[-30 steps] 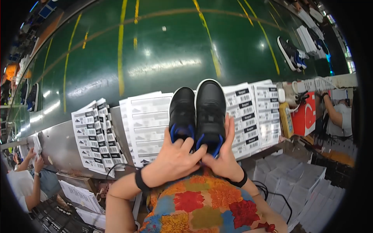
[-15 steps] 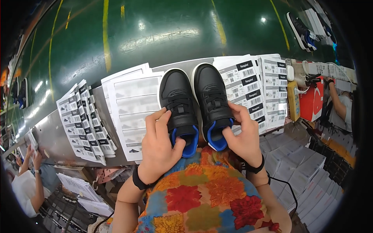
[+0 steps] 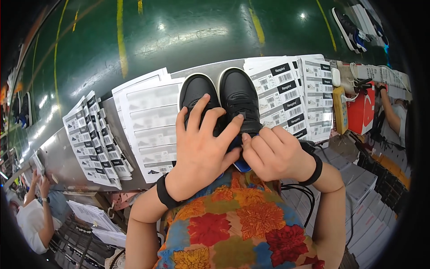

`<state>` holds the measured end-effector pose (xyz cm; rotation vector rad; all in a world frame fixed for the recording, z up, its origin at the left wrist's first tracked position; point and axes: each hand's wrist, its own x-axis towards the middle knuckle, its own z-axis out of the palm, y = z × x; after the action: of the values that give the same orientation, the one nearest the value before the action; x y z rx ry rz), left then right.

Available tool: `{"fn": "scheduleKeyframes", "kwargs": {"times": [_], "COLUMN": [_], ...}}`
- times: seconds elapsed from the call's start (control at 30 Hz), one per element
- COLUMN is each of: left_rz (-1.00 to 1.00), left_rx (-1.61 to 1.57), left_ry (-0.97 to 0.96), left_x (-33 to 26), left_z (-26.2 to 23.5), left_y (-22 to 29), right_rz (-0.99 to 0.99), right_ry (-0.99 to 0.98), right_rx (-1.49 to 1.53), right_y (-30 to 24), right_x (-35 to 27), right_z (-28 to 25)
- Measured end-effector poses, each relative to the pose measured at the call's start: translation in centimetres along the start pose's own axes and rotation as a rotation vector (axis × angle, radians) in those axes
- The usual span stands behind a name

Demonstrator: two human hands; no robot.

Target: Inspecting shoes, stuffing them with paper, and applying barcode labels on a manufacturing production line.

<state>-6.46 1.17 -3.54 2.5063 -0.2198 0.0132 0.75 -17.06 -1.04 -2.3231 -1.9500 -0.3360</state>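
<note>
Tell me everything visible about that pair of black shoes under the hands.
The pair of black shoes is small, matte and leather-like, with pale sole edges, black laces and blue at the heels. They lie side by side, toes pointing away, on the metal ledge between label sheets. The left hand is spread over the left shoe; the right hand pinches at the right shoe's heel.

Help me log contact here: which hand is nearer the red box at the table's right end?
Right. The right hand rests on the black shoes' heels, on the side toward the red box; the left hand lies farther away, spread over the shoes.
</note>
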Motion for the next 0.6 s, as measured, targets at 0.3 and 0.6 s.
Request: {"fn": "scheduleKeyframes", "kwargs": {"times": [0.3, 0.6], "left_rz": [0.006, 0.377], "left_rx": [-0.271, 0.075], "left_ry": [0.014, 0.214], "left_x": [-1.1, -1.5], "left_z": [-0.8, -1.4], "left_y": [-2.7, -3.4], "right_rz": [0.544, 0.483], "right_ry": [0.279, 0.176], "right_rx": [0.424, 0.364], "right_y": [-2.8, -1.5], "right_x": [-2.8, -1.5], "right_z": [1.9, 2.0]}}
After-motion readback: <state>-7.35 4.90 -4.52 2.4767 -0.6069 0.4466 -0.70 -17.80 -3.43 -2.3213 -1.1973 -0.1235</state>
